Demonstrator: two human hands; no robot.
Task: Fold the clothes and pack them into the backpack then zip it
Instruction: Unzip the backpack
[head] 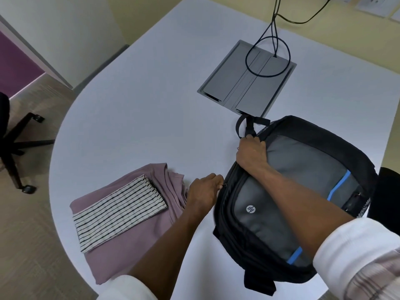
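Clothes folded, backpack being opened; packing and zipping are yet to come.

The mauve garment (121, 226) lies folded flat on the white table (151, 105) with the striped cloth (121, 210) folded on top of it, just left of the black and grey backpack (303, 191), none of it inside yet. The right hand (251, 154) grips the bag's top edge near the carry loop (246, 124), while the left hand (205, 190) pinches what looks like the zip pull at the bag's side. I judge folding finished, with loading and closing left.
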